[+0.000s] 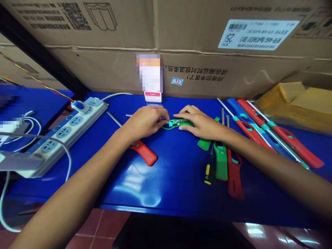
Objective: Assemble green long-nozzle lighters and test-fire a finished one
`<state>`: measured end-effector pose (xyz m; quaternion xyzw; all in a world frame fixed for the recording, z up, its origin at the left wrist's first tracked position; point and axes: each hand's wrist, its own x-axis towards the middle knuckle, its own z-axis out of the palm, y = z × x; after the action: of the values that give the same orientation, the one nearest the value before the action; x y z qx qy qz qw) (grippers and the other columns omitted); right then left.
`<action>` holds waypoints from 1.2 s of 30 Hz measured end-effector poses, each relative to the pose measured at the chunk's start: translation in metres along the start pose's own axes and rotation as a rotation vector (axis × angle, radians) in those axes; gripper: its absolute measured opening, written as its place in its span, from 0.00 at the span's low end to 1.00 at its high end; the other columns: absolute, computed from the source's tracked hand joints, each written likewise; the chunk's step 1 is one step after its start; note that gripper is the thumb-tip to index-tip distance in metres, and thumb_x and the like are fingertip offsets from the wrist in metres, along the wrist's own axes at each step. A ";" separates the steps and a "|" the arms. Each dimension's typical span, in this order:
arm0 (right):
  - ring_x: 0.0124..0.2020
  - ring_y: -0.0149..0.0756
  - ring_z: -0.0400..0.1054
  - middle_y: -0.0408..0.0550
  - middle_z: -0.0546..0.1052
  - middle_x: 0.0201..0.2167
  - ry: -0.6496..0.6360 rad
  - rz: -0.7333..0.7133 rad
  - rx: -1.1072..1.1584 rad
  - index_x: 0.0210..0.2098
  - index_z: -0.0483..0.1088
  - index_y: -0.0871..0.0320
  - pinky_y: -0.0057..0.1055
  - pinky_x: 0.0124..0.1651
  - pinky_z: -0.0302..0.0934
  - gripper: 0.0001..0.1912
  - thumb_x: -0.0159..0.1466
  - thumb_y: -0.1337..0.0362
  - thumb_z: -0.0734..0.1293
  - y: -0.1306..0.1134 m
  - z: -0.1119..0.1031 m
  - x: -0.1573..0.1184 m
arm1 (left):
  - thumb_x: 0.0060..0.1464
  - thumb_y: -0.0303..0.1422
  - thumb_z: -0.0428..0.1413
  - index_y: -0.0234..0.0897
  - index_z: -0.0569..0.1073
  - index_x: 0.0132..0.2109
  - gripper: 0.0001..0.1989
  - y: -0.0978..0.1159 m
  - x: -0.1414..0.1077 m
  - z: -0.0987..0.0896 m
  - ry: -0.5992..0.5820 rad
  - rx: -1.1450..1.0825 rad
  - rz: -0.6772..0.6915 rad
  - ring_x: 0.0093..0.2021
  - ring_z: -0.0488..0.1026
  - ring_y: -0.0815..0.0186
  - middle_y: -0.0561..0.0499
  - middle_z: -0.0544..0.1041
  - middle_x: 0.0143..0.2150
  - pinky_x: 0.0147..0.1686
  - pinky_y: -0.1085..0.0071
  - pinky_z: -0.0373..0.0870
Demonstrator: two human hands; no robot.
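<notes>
Near the back middle of the blue table, an opened green lighter body shows its inner parts. My left hand pinches its left end between thumb and finger. With fingers and thumb around its right end, my right hand holds the same body. A red lighter lies partly under my left forearm. By my right forearm are a green shell piece, a black and yellow screwdriver, a green lighter and a dark red lighter.
Several red and blue lighters with metal tubes lie at the right. A lit phone leans on a cardboard box behind. At the left are a white power strip and cables.
</notes>
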<state>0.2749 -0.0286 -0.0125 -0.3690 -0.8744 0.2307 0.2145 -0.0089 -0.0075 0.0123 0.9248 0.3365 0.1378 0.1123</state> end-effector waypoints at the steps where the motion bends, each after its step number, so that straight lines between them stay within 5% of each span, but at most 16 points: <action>1: 0.63 0.53 0.71 0.56 0.77 0.58 -0.004 0.008 0.005 0.69 0.78 0.49 0.55 0.72 0.65 0.23 0.77 0.55 0.70 -0.001 -0.001 0.001 | 0.70 0.29 0.60 0.38 0.83 0.48 0.06 0.000 0.000 0.001 -0.003 0.001 -0.003 0.43 0.82 0.59 0.46 0.87 0.47 0.45 0.63 0.76; 5: 0.59 0.50 0.75 0.57 0.80 0.55 0.021 0.060 -0.028 0.63 0.81 0.54 0.50 0.69 0.66 0.19 0.80 0.60 0.64 -0.003 -0.006 0.004 | 0.71 0.29 0.59 0.38 0.83 0.48 0.07 0.002 0.001 0.002 -0.005 0.020 -0.017 0.43 0.82 0.59 0.46 0.86 0.47 0.43 0.64 0.74; 13: 0.48 0.45 0.79 0.54 0.85 0.48 -0.045 0.235 -0.012 0.56 0.84 0.57 0.40 0.55 0.70 0.14 0.75 0.68 0.69 -0.014 -0.013 0.008 | 0.71 0.28 0.59 0.38 0.83 0.49 0.07 0.009 0.000 -0.001 -0.045 0.039 -0.008 0.44 0.82 0.58 0.46 0.86 0.47 0.43 0.63 0.73; 25: 0.50 0.46 0.78 0.55 0.82 0.49 -0.054 0.175 -0.011 0.58 0.82 0.56 0.42 0.58 0.69 0.16 0.76 0.69 0.67 -0.011 -0.010 0.006 | 0.72 0.28 0.58 0.38 0.82 0.48 0.06 0.015 0.000 -0.001 -0.015 0.033 0.016 0.42 0.81 0.59 0.47 0.84 0.46 0.42 0.64 0.73; 29: 0.50 0.46 0.78 0.53 0.81 0.48 -0.031 0.151 0.017 0.55 0.83 0.54 0.42 0.57 0.69 0.14 0.76 0.67 0.67 -0.007 -0.011 0.006 | 0.70 0.27 0.61 0.36 0.80 0.51 0.05 0.015 0.000 -0.002 0.061 0.049 0.039 0.50 0.79 0.54 0.43 0.83 0.50 0.50 0.59 0.76; 32: 0.49 0.47 0.77 0.53 0.81 0.48 -0.024 0.133 0.026 0.52 0.82 0.54 0.44 0.57 0.69 0.12 0.75 0.68 0.67 -0.007 -0.012 0.005 | 0.65 0.28 0.67 0.35 0.78 0.58 0.16 0.011 0.001 -0.001 0.140 0.016 0.015 0.59 0.78 0.49 0.40 0.83 0.57 0.59 0.54 0.75; 36: 0.51 0.49 0.76 0.53 0.79 0.48 -0.003 0.090 0.029 0.51 0.79 0.53 0.46 0.59 0.69 0.10 0.75 0.67 0.66 -0.009 -0.011 0.003 | 0.68 0.32 0.66 0.37 0.83 0.54 0.09 0.005 0.002 -0.001 0.059 -0.104 -0.023 0.53 0.82 0.54 0.46 0.87 0.51 0.58 0.57 0.75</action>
<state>0.2742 -0.0289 0.0020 -0.4046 -0.8538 0.2531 0.2081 -0.0042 -0.0098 0.0151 0.9092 0.3429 0.1811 0.1517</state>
